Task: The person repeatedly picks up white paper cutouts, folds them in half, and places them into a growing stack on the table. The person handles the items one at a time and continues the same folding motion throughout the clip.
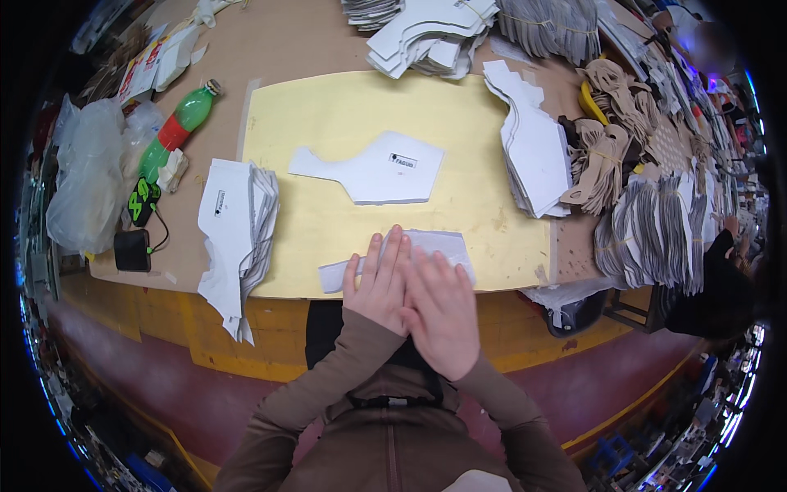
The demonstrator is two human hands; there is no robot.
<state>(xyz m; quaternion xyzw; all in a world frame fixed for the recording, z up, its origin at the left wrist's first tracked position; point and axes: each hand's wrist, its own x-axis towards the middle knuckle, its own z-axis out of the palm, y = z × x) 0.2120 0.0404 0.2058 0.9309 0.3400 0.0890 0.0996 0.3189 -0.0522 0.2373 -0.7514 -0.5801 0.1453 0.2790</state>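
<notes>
Both my hands rest on a light grey cut piece (443,240) at the near edge of the yellow sheet (328,107). My left hand (375,283) lies flat on it with the fingers stretched out. Beside it, my right hand (443,307) is spread over the same piece, its fingers partly smeared by motion and touching the left. The piece's middle is hidden under them. Just beyond lies a white shaped piece (369,168) with a small printed mark. White cut pieces (229,221) are stacked at the left, and another white stack (533,148) stands at the right.
At the left lie a green bottle (193,107) with a red label, a clear plastic bag (86,180) and a black device (132,250) with a cable. Bundled beige pieces (598,156) and grey bundles (652,230) crowd the right. More white stacks (430,33) lie at the back.
</notes>
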